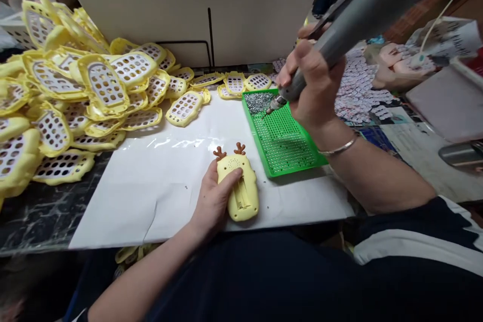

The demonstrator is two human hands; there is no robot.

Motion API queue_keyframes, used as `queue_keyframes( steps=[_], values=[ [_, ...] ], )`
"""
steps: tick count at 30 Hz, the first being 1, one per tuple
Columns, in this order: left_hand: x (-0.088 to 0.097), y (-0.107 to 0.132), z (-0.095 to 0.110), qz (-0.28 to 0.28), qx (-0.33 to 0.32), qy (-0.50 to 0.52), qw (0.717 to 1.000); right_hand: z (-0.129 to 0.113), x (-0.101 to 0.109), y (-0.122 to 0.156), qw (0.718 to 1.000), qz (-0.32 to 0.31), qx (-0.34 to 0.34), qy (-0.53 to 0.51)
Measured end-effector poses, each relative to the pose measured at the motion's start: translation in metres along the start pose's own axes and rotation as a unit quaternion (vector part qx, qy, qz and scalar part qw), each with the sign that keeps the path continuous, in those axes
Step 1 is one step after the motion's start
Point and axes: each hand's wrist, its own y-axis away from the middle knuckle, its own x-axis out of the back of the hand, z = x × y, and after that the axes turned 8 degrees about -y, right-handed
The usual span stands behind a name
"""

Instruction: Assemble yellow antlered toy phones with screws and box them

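My left hand [213, 196] grips a yellow toy phone [245, 193] near the front edge of the white board. Its back faces up, showing a battery recess, screw holes, speaker holes and two brown antlers; my thumb lies across it. My right hand [315, 78] is wrapped round a grey power screwdriver [339, 25], tilted with its bit pointing down to the left. That tip hangs over a green tray [266, 161], by a heap of small screws [260, 102] in the tray's far left corner. Whether a screw sits on the bit is too small to tell.
Yellow toy shells [103, 83] with white perforated inserts pile up at the left and along the back. A large printed carton [188, 10] stands behind the white board [177, 161]. Many small white-and-pink parts [354, 85] lie right of the tray.
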Motion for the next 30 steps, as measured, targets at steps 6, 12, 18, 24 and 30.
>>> queue_keyframes(
  steps=[6,12,18,24,30],
  values=[
    [-0.002,-0.002,0.001,0.017,-0.015,-0.013,1.000,-0.047,-0.035,0.052,0.992,-0.047,-0.090,-0.073],
    [-0.003,-0.002,0.001,0.020,-0.024,-0.008,0.999,-0.036,-0.031,0.069,0.989,-0.100,-0.097,-0.058],
    [-0.003,-0.002,0.002,0.009,-0.026,-0.010,1.000,-0.034,-0.030,0.067,0.985,-0.118,-0.098,-0.080],
    [-0.004,-0.002,0.003,0.018,-0.017,-0.008,1.000,-0.033,-0.028,0.068,0.983,-0.126,-0.108,-0.082],
    [-0.003,-0.003,0.002,0.013,-0.020,0.002,1.000,-0.033,-0.026,0.070,0.984,-0.139,-0.100,-0.056]
  ],
)
